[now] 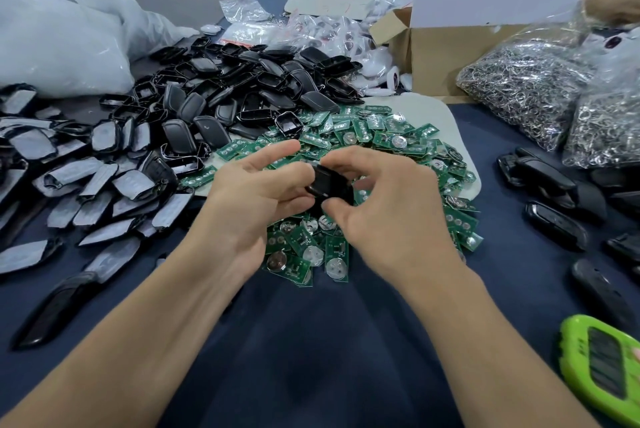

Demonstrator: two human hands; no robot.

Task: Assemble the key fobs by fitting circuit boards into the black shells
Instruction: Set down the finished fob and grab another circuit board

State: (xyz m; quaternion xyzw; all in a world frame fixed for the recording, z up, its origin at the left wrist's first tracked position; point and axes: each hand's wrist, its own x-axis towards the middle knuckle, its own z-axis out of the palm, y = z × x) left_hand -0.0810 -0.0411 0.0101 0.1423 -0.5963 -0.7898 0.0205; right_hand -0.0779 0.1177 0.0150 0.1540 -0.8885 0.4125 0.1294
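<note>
Holding one black shell [327, 185] between them, both hands hover at the centre of the view, just above the heap of green circuit boards [374, 147]. The left hand [256, 195] grips the shell's left side with curled fingers, its forefinger sticking out straight towards two o'clock. The right hand [384, 209] is curled over the shell from the other side, fingertips on the top edge and thumb under the bottom. Whether a board already sits inside the shell I cannot tell; the fingers cover the opening and the picture is blurred there.

From the held shell, the loose shells [242, 88] pile up at eleven o'clock, grey-backed pieces [69, 171] spread out at nine o'clock, closed black fobs [550, 181] lie at three o'clock, and bags of metal rings [526, 88] sit at two o'clock. A green gadget [602, 368] lies at five o'clock on the dark cloth table [311, 341].

The likely step is seating or pressing a board home. The risks, as I judge them: a board pushed in skewed could jam or crack against the shell wall; uneven thumb pressure could pop the shell out of this two-sided pinch and drop it into the boards below, scattering them; and a board put in upside down would leave the buttons dead.
</note>
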